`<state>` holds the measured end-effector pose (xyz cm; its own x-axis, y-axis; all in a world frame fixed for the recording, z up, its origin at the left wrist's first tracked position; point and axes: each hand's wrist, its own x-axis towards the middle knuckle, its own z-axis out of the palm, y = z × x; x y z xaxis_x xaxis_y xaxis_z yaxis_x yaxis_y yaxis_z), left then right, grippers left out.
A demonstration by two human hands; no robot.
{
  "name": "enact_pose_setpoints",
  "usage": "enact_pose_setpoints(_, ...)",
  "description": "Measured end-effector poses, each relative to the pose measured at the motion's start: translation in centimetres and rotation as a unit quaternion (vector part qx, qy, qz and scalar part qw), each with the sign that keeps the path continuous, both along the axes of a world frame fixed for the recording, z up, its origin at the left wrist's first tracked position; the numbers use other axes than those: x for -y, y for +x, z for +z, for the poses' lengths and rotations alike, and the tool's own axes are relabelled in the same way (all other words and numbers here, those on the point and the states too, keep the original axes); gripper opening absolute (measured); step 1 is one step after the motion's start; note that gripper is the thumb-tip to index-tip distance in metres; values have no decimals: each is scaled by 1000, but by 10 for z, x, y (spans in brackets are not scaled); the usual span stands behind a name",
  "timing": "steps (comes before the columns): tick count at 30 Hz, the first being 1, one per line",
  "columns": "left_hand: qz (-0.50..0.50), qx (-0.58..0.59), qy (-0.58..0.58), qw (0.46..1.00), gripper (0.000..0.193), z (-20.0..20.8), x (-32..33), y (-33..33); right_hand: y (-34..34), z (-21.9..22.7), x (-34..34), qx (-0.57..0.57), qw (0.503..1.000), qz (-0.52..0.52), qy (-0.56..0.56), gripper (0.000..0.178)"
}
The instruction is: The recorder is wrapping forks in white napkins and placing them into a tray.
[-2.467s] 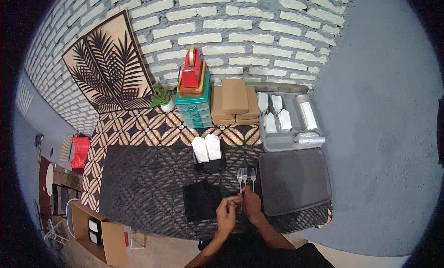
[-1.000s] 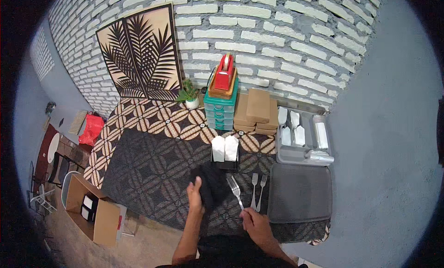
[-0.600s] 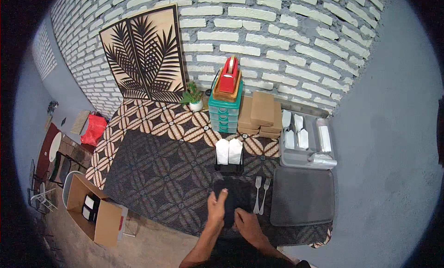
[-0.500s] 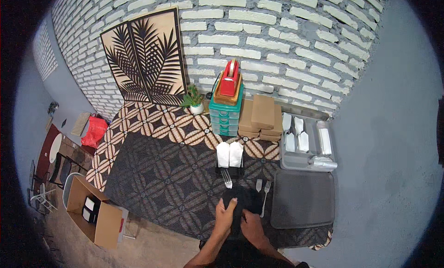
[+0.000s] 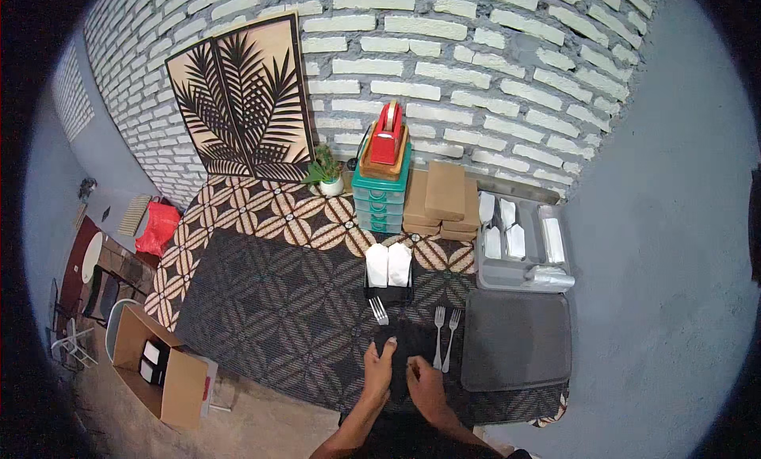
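On the table (image 5: 261,300), a fork (image 5: 379,309) pokes out from the black napkin's (image 5: 412,344) upper left. The left hand (image 5: 379,366) presses loosely spread fingers on the napkin; the right hand (image 5: 422,388) pinches its near edge. Two forks (image 5: 445,338) lie just right.

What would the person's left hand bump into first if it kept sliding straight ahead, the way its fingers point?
Probably the fork lying just beyond the left hand, at the far edge of the black napkin. Past it stands the napkin holder. Heights are hard to judge from above.
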<state>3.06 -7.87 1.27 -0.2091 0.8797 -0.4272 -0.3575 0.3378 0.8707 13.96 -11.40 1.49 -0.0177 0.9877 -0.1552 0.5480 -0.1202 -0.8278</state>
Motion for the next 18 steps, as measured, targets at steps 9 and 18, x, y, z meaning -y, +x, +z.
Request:
enact_pose_setpoints(9,21,55,-22,998,19,7,-6,-9,8,4,4,-15,975,71,209,32)
enact_pose_setpoints(18,-121,-21,-29,992,24,-13,10,-11,22,-3,-41,-199,978,-43,45,26)
